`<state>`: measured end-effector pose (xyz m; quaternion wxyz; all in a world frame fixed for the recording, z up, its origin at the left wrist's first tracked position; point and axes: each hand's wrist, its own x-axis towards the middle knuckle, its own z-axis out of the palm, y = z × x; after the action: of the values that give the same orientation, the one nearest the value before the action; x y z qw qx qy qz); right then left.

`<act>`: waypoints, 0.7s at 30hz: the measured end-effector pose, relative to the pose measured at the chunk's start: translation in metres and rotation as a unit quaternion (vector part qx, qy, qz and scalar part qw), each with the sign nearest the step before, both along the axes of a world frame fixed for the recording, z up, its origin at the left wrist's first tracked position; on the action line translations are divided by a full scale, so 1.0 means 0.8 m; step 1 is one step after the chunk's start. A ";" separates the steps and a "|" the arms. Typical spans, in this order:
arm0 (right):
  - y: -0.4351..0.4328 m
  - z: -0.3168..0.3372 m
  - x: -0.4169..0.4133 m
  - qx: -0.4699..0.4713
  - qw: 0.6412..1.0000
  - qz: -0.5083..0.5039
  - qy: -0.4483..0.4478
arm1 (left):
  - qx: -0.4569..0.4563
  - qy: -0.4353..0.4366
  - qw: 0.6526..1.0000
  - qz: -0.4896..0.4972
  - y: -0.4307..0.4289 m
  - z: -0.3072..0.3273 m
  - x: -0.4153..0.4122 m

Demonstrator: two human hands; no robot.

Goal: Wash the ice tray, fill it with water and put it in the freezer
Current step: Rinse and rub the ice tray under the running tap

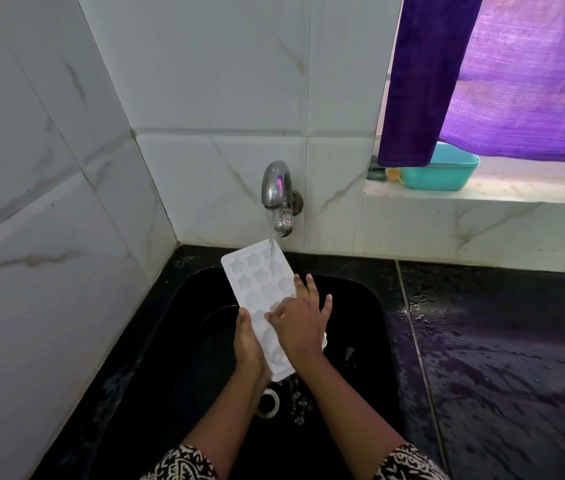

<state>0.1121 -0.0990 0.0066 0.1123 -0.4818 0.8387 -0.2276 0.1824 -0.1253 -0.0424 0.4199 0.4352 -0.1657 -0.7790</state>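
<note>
The left hand (pixel 248 344) grasps the ice tray (pixel 257 275) at its left edge, near the lower end, with the thumb lying on the top face and the fingers going under it. The right hand (pixel 300 327) lies on the top face of the tray with the fingers spread and mostly straight; it holds nothing and only touches the surface with the fingertips. Both forearms come up from the bottom of the view, and patterned black and white sleeves (pixel 180 464) show at the edge.

The tray is white, with star-shaped cups, and it is held tilted above the black sink (pixel 360 306), its far end higher than its near end. The far end is directly under the metal tap (pixel 276 188), which is fixed to the wall. A stream of water (pixel 271 244) falls from the tap onto the upper right part of the tray, and drops run off the near end toward the round drain (pixel 269 403) below.

To the right of the sink is a dark counter (pixel 499 358), wet with puddles. Above it there is a pale ledge (pixel 482 195) with a turquoise tub (pixel 447 173) standing on it. A purple cloth (pixel 499 81) hangs over the tub and partly hides it. The walls are of white marbled tiles (pixel 205 81).
</note>
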 end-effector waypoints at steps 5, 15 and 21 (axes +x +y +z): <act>0.020 -0.001 -0.034 -0.117 0.987 -0.047 -0.104 | 0.008 0.008 1.000 0.006 -0.010 0.009 0.005; 0.008 -0.008 -0.025 -0.001 0.994 0.098 0.055 | -0.023 0.004 1.000 -0.018 -0.025 0.015 0.016; 0.001 -0.005 -0.027 0.035 0.990 0.101 0.090 | -0.028 -0.004 0.999 -0.029 -0.030 0.013 0.033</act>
<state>0.0907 -0.0983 0.0024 0.0752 -0.5781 0.8001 -0.1410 0.2091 -0.1497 -0.0319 0.4086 0.4213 -0.2013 -0.7842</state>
